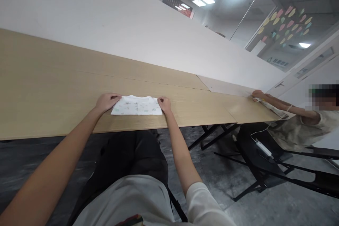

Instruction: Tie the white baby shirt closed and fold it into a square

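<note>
A small-print white folded fabric garment (127,108), laid flat near the front edge of the long pale wood-grain worktop (60,91), is pinched at its upper corners by left hand (107,102) and right hand (165,104), each grip closed, presumably keeping it taut.

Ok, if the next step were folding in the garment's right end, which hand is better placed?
Probably the right hand: it touches the white garment at that end. The left hand is at the opposite end and would need to reach across.
</note>
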`<state>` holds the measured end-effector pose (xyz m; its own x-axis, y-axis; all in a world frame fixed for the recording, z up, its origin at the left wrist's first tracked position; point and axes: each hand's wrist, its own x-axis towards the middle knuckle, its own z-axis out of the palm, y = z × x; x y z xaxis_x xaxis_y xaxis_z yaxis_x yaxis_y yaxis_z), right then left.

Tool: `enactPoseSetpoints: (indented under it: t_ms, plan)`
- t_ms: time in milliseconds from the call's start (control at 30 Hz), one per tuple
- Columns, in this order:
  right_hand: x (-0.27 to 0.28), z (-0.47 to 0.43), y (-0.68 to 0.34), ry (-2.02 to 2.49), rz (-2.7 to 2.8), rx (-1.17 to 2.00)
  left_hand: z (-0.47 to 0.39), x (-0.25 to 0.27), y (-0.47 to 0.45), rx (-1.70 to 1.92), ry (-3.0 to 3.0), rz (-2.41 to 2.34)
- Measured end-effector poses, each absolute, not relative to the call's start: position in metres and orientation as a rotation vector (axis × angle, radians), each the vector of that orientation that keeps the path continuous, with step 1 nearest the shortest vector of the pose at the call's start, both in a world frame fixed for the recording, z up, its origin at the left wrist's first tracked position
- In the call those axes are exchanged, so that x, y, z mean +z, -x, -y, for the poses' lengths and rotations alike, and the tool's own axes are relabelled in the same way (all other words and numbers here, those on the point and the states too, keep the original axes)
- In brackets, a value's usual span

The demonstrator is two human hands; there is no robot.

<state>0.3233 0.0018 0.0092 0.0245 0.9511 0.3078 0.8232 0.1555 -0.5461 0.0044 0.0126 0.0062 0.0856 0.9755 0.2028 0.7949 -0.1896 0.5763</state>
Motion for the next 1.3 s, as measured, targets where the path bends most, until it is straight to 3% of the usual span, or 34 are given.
enactPoseSetpoints:
  t_ms: [300, 500, 667, 867, 967, 1067, 1300]
  plan:
    - [0.008, -0.003, -0.323, 1.664, 1.711, 0.361, -0.011, 0.006, -0.006, 0.879, -1.999, -1.741]
    - [0.031, -0.010, -0.322, 1.425, 1.435, 0.667, -0.004, 0.025, -0.014, 1.263, -1.763, -1.625]
    - [0.107, -0.015, -0.327, 1.091, 1.335, 0.691, -0.010, 0.092, -0.018, 1.555, -1.721, -1.414]
    - [0.209, 0.001, -0.345, 0.957, 1.541, 0.336, 0.020, 0.210, -0.018, 1.737, -2.235, -1.374]
    - [0.231, 0.007, -0.353, 1.031, 1.691, 0.204, 0.042, 0.242, -0.018, 1.609, -2.435, -1.570]
    - [0.229, 0.005, -0.355, 1.178, 1.830, 0.119, 0.044, 0.239, -0.012, 1.367, -2.562, -1.737]
    - [0.149, -0.025, -0.333, 1.698, 2.087, 0.041, -0.008, 0.126, 0.002, 0.422, -2.620, -1.979]
